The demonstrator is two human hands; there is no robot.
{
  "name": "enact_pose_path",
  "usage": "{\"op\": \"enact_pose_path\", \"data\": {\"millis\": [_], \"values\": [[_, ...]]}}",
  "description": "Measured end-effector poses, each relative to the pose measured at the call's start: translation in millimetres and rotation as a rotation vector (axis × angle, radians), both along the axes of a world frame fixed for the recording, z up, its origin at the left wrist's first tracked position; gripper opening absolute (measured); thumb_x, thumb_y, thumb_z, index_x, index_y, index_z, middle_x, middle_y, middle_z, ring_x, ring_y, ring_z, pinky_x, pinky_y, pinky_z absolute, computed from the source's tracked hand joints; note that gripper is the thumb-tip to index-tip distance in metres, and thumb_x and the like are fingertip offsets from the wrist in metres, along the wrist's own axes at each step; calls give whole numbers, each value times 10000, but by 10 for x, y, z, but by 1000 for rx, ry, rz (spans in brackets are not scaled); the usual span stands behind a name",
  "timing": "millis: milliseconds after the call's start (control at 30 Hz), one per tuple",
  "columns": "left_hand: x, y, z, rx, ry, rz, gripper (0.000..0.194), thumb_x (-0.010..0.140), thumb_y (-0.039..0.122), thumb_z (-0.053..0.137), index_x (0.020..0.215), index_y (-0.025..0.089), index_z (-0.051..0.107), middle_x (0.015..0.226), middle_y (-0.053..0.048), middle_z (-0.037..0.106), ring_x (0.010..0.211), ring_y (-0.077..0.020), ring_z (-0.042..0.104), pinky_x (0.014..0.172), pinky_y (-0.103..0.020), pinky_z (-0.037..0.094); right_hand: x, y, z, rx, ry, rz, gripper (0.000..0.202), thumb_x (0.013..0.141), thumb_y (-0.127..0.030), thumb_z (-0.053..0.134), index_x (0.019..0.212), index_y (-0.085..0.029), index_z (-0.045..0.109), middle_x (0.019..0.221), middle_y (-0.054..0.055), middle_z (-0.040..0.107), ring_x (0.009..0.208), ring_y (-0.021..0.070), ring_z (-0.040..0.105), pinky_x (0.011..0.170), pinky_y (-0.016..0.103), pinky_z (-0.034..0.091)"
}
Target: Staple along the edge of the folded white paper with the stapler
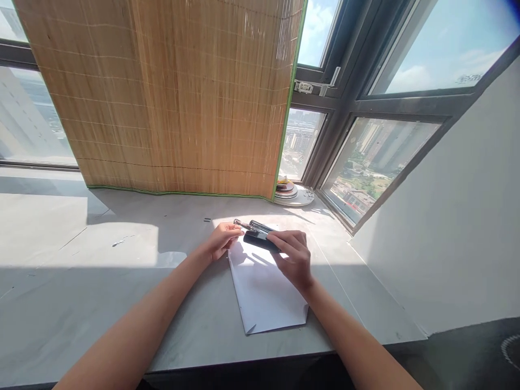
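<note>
A black stapler (258, 239) is held over the far end of some white paper (272, 292), its top part swung open and a metal piece pointing left. My right hand (293, 255) is closed round the stapler's right end. Beside its left end, my left hand (224, 238) has its fingers pressed together at the metal piece and the paper's far left corner; what exactly they pinch is too small to tell. The near left corner of the paper is folded.
Two small dark staple strips (207, 220) lie on the pale sill (117, 303), left of the hands. A bamboo blind (174, 97) hangs behind. Stacked plates (294, 196) stand in the window corner. A white wall (447, 216) rises on the right.
</note>
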State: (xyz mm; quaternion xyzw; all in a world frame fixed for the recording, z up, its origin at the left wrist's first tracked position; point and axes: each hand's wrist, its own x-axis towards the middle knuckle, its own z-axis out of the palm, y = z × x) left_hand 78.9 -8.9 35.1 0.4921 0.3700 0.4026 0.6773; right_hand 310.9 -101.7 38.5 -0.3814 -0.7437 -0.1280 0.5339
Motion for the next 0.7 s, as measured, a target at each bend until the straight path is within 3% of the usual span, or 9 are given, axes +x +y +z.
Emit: {"op": "enact_pose_path", "data": {"millis": [133,267,367,500,600,700], "values": [[-99,96,46,-85,-165,117,400,764,224,755,653,208,372,620,72,294,480,-43,190,413,-204,151,73,106,15,-414,333,132,217,830,-220,807,1041,-252,770,934,38,730,841,227,638,706,356,503],[-155,198,14,-171,-404,154,266,704,123,641,690,202,387,673,48,370,485,-42,261,417,-186,265,151,168,5,-694,380,362,187,761,-222,811,945,-213,777,894,23,680,801,198,622,696,317,475],[-126,243,-38,-113,-452,212,186,667,60,592,793,167,508,744,7,479,548,-60,426,485,-191,383,153,160,20,-780,282,411,191,732,-194,795,920,-201,763,894,19,669,824,192,605,712,304,450],[-53,231,-48,4,-299,270,225,800,78,619,1022,117,605,916,-70,633,632,-81,553,617,-243,500,73,130,17,-830,138,414,226,707,-147,717,924,-205,692,895,-1,638,806,172,572,662,270,410],[-26,165,-8,150,-199,182,245,911,188,641,1140,122,587,1081,-136,707,677,-102,626,737,-314,566,-39,113,-29,-852,80,416,248,710,-145,690,937,-214,618,875,-27,603,768,149,542,673,262,415],[-15,87,37,280,-98,50,360,957,359,654,1225,160,517,1161,-164,737,683,-136,672,646,-312,570,-148,107,-85,-853,70,393,252,739,-160,683,947,-223,558,834,-45,576,742,140,516,691,266,417]]}}
